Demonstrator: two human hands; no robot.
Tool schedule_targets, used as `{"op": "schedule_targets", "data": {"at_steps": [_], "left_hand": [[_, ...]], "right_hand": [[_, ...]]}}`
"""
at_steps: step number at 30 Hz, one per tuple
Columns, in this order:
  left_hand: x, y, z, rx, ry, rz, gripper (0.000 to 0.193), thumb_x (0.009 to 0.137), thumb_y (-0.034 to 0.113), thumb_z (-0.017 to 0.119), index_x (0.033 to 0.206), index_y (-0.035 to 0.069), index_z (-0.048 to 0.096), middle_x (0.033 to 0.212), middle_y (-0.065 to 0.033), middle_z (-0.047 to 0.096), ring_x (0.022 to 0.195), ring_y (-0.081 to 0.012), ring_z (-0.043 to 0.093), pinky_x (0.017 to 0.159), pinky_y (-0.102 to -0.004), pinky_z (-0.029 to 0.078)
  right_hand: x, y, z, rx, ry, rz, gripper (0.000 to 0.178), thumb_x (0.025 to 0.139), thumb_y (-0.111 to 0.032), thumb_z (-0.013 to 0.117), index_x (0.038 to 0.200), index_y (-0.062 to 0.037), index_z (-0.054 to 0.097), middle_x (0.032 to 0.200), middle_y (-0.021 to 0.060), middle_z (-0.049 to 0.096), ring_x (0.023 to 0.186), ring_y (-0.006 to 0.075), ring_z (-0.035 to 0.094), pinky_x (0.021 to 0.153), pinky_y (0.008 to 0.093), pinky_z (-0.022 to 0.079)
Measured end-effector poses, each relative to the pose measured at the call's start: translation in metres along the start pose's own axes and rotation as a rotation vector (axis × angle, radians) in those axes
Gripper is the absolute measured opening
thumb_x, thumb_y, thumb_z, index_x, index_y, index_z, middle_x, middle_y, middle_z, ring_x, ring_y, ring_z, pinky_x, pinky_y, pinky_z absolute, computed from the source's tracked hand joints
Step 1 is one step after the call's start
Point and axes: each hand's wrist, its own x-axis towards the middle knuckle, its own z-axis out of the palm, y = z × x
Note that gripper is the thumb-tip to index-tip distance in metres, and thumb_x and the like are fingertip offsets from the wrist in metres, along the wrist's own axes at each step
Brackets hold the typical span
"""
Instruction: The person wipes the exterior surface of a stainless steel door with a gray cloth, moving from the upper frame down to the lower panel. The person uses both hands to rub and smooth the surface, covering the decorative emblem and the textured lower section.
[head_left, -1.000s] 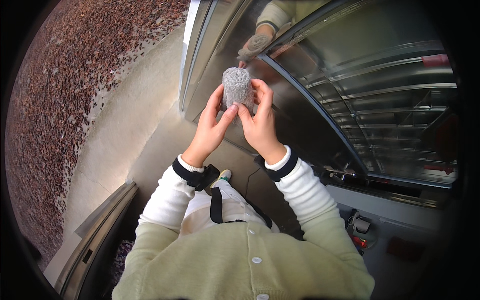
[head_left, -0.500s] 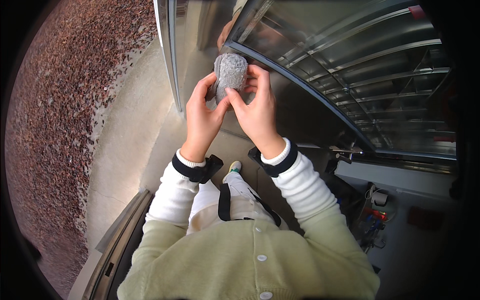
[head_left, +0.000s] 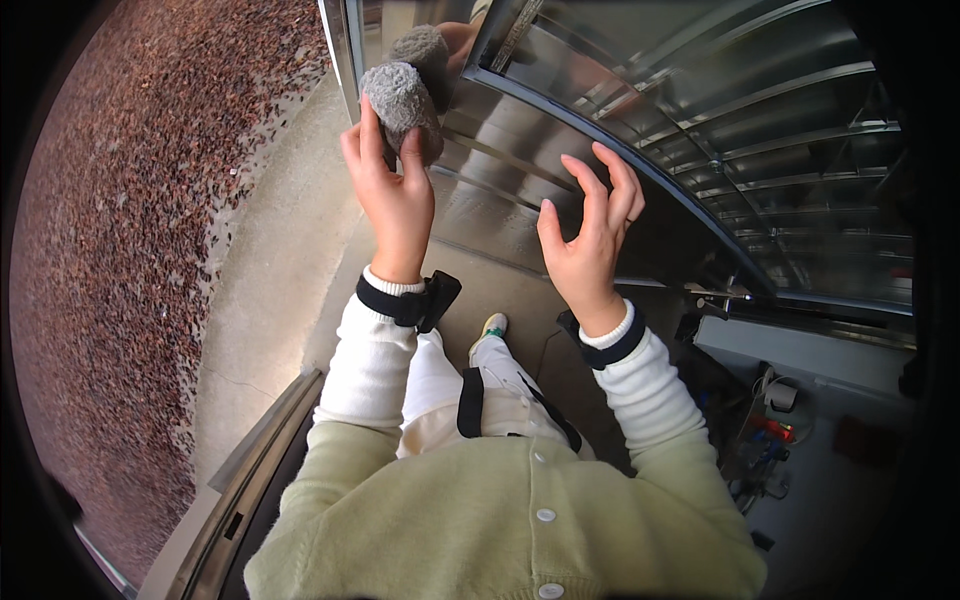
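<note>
A folded, fuzzy grey cloth (head_left: 402,98) is in my left hand (head_left: 392,205), up against the glass pane (head_left: 505,150), beside its metal frame edge. My left fingers lie along the cloth's left side, with the thumb at its lower right. Just above the cloth, its reflection shows in the glass. My right hand (head_left: 592,230) is held apart to the right, in front of the glass, fingers spread and curved, with nothing in them.
A metal-framed window (head_left: 700,130) fills the upper right. Left lies a concrete strip (head_left: 270,270), bordered by reddish-brown chips (head_left: 130,220). A sliding-door track (head_left: 240,490) runs at lower left. Several small items, including a white cup-like one (head_left: 780,397), sit at the right.
My right hand has let go of the cloth and moved right, its fingers opening. My left hand has carried the cloth up and left along the glass.
</note>
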Motion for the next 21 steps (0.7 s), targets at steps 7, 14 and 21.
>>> {"op": "schedule_targets", "data": {"at_steps": [7, 14, 21], "left_hand": [[0.007, -0.003, 0.005, 0.113, 0.13, 0.103, 0.063, 0.098, 0.004, 0.068, 0.157, 0.0, 0.045, 0.145, -0.0223, 0.051, 0.129, -0.0359, 0.057, 0.107, -0.0406, 0.047], [0.003, -0.012, 0.01, -0.09, 0.129, -0.085, 0.054, 0.1, 0.004, 0.068, 0.151, -0.003, 0.052, 0.141, -0.0211, 0.065, 0.127, -0.0304, 0.065, 0.107, -0.0373, 0.049], [-0.008, -0.009, 0.018, -0.216, 0.152, -0.09, 0.052, 0.1, 0.002, 0.072, 0.148, -0.008, 0.055, 0.129, -0.0142, 0.071, 0.109, -0.0153, 0.068, 0.096, -0.0291, 0.055]], "right_hand": [[-0.023, 0.016, -0.004, -0.174, -0.058, 0.067, 0.084, 0.078, -0.002, 0.076, 0.157, -0.0102, 0.047, 0.169, 0.0219, 0.026, 0.155, 0.0468, 0.022, 0.123, 0.0586, 0.021], [-0.031, 0.022, 0.001, -0.166, -0.092, 0.122, 0.092, 0.079, -0.005, 0.075, 0.163, -0.0131, 0.039, 0.174, 0.0187, 0.021, 0.161, 0.0436, 0.014, 0.126, 0.0612, 0.015], [-0.033, 0.024, -0.002, -0.179, -0.147, 0.097, 0.092, 0.08, -0.007, 0.075, 0.164, -0.01, 0.036, 0.174, 0.0217, 0.018, 0.161, 0.0466, 0.01, 0.127, 0.0614, 0.011]]}}
